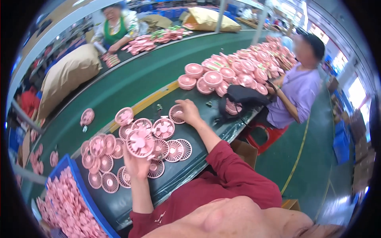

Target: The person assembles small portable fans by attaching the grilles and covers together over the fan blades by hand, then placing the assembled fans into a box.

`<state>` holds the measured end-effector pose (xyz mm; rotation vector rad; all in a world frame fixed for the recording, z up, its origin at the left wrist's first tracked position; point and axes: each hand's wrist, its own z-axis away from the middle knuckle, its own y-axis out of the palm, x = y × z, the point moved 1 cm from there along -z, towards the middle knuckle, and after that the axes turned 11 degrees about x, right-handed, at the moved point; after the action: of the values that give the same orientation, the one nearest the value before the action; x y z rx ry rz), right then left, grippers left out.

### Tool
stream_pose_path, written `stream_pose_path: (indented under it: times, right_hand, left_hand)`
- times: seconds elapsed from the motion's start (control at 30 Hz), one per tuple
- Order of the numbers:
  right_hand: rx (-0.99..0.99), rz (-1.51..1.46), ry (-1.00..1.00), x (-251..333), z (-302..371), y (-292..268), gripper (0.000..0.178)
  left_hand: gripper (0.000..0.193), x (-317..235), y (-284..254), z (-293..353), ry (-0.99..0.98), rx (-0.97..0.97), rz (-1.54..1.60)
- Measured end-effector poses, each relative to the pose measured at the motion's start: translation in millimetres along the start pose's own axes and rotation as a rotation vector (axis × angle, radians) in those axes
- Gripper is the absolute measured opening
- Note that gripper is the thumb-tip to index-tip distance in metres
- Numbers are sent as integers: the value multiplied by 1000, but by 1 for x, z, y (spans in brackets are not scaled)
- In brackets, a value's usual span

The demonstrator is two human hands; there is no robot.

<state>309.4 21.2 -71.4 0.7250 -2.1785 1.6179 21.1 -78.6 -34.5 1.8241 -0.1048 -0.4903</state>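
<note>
My left hand [137,164] holds up a pink fan head [140,142] with its blades showing, above the dark bench. My right hand [189,112] reaches further out and grips a round pink fan grille [174,115] by its side; its fingertips are partly hidden. Between and below the hands lie several loose grilles [174,150] and a bladed fan head [164,128]. More grilles [110,182] overlap to the left of my left hand. Another fan head [124,116] rests near the yellow strip at the bench's far side.
At the lower left, a blue bin [88,194] is heaped with small pink parts. Past the yellow edge [154,98] runs a green conveyor [154,75]. Pink fans [230,73] are piled to the right, beside a person in purple [295,89]. Another person [117,29] works across the conveyor.
</note>
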Motion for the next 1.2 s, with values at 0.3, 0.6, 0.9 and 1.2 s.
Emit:
stream_pose_path:
  times: [0.3, 0.6, 0.9, 1.2]
  right_hand:
    - [-180, -422, -581, 133, 53, -13, 27]
    - [332, -513, -819, 152, 78, -3, 42]
    - [283, -557, -673, 165, 94, 35, 66]
    - [222, -769, -558, 199, 113, 37, 62]
  left_hand:
    - [53, 21, -8, 12, -94, -45, -75]
    - [52, 28, 2, 18, -71, -269, -215]
    - [55, 48, -2, 37, 222, -275, -637]
    - [66, 42, 26, 48, 520, -245, -1321]
